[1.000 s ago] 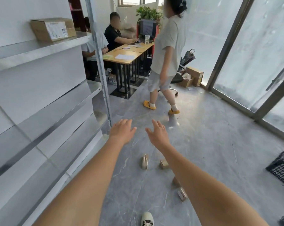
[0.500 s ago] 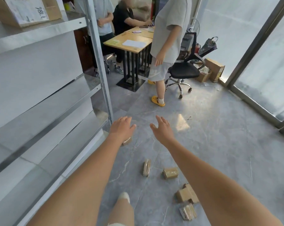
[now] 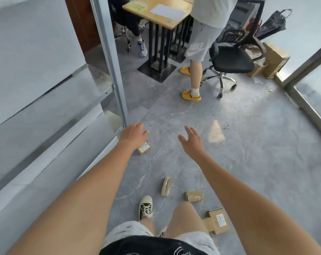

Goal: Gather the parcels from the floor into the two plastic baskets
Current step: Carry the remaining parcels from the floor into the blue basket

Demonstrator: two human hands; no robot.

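Head view: both arms reach forward and down over the grey marble-patterned floor tiles [image 3: 248, 162]. Left hand [image 3: 133, 133] has fingers spread and relaxed, holding nothing; it hovers over a small brown cardboard parcel with a white label [image 3: 144, 148] (contact cannot be told, the wrist hides part of the box). Right hand [image 3: 192, 142] is open too, fingers splayed, empty, above bare tile. Nearer the body, a slim taped brown parcel standing on its edge [image 3: 166, 186] and a short brown taped parcel [image 3: 193, 196] lie just beside each other; a flat brown cardboard box with a white label [image 3: 217, 219] lies by the right knee. Neither basket is in view. Left: grey metal shelving [image 3: 45, 111]. Beyond: a person in grey shorts and yellow clogs [image 3: 196, 57], a black office chair [image 3: 231, 61].
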